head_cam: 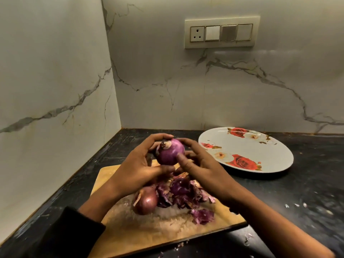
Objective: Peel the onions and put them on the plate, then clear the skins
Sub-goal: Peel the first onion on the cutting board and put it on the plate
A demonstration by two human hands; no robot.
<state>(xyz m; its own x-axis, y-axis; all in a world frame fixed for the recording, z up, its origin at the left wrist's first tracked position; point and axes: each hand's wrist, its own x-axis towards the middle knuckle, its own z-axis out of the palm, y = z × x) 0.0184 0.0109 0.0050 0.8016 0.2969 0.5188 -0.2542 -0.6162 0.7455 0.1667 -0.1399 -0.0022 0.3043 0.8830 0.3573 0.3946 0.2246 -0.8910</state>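
Head view showed the left hand cupping a purple onion, fingers curled over its top and thumb beneath, while the right hand held its other side, thumb pressed against the skin. Below the grip lay loose skins and an unpeeled onion on the cutting board; the plate sat bare beside the right hand. A slick peeled surface could slip from so light a hold and roll off the board.
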